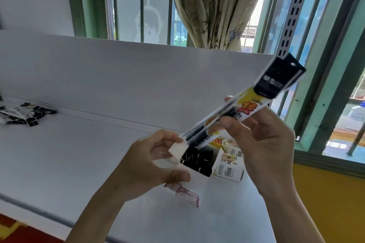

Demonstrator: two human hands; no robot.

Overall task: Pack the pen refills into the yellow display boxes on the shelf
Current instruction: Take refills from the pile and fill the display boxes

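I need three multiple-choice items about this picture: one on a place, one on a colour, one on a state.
1. Where does the loose pile of packs lie?
A. Far left on the shelf
B. On the windowsill
C. On the floor
2. What colour is the top end of the refill pack in the right hand?
A. Red
B. Black
C. Green
3. How is that pack held?
A. Flat on the shelf
B. Tilted, lower end at the open box
C. Upright, fully inside the box

Answers: 1 A, the pile rests at the shelf's left end. 2 B, its tab is black. 3 B, it slants down to the box the left hand holds.
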